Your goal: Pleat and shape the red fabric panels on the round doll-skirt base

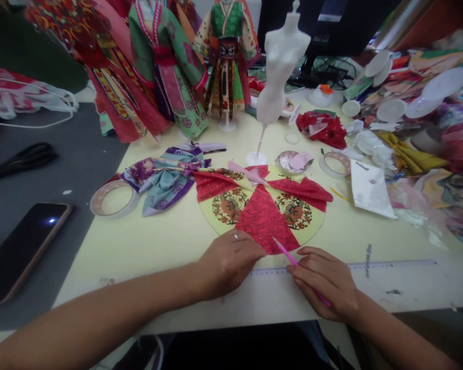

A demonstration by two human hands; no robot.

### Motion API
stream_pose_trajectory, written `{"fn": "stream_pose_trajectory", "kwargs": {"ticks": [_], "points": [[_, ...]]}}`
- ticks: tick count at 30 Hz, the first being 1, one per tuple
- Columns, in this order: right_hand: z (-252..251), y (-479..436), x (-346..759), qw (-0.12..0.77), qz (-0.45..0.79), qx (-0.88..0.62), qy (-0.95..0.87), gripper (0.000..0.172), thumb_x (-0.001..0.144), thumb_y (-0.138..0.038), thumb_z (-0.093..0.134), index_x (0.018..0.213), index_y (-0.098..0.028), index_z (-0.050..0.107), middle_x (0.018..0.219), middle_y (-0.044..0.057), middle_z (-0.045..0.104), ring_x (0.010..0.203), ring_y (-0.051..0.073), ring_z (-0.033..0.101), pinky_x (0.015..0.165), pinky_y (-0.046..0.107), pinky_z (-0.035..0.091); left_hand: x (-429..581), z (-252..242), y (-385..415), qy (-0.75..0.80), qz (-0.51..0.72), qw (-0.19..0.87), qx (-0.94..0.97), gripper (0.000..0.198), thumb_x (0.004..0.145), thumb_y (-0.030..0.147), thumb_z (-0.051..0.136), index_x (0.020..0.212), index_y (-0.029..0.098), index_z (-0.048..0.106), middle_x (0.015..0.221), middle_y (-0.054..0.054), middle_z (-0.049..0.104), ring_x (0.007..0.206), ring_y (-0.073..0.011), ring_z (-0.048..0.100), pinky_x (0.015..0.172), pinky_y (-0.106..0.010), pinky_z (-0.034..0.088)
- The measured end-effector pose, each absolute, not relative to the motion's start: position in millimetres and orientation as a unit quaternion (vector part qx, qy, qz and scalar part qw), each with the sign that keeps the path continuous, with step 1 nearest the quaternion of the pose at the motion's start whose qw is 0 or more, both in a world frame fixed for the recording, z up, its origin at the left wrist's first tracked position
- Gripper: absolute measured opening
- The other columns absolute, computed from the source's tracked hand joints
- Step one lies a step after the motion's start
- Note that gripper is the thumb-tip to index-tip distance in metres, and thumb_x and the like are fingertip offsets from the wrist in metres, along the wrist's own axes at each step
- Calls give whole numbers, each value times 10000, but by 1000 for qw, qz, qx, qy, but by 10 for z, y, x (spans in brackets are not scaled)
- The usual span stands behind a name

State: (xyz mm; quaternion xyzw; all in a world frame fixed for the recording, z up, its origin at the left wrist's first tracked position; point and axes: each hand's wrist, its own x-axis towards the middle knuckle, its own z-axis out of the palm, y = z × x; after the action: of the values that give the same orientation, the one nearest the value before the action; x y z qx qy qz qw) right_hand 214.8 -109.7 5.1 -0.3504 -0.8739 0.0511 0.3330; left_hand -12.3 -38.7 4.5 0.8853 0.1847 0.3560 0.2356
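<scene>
While left hand (229, 262) steadies paper (263, 218), right hand's (324, 282) pink stick (289, 255) points up-left.

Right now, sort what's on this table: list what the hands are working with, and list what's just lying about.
In hand:
- left hand pressing the red and yellow paper skirt
- right hand holding the pink stick
- clear ruler beside the hands

Lying about:
- tape roll
- phone
- white mannequin
- purple folded garment
- dressed paper dolls
</scene>
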Motion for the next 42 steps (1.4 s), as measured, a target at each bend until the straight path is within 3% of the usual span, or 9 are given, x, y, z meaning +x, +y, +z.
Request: {"fn": "stream_pose_trajectory", "kwargs": {"ticks": [8,21,34,42], "points": [[-24,-1154,2190,310,59,-337,-887,206,729,-50,562,927,-104,575,667,21,585,619,108,532,787,370,512,-131,58,-416,65,308,112,942,169,823,82,477,953,49,580,900,-127,685,906,-216,611,816,-359,499],[-15,-1148,2201,302,69,-338,-889,183,754,-102,529,932,-115,570,673,20,564,619,111,517,787,376,507,-103,6,-455,60,244,88,964,264,867,79,355,1005,37,577,936,-143,674,943,-224,615,862,-391,497],[19,-1174,2191,285,63,-307,-906,145,753,-122,492,867,-123,582,591,-9,526,549,101,488,795,347,504,-107,126,-615,-48,274,68,958,193,817,165,487,907,72,630,886,-128,684,853,-218,642,867,-362,501],[17,-1165,2172,284,70,-296,-909,171,743,-108,497,892,-119,581,597,-1,530,557,107,484,785,360,506,-89,133,-651,-46,247,87,964,189,824,161,471,906,70,615,817,-126,678,829,-213,647,830,-352,518]]}}
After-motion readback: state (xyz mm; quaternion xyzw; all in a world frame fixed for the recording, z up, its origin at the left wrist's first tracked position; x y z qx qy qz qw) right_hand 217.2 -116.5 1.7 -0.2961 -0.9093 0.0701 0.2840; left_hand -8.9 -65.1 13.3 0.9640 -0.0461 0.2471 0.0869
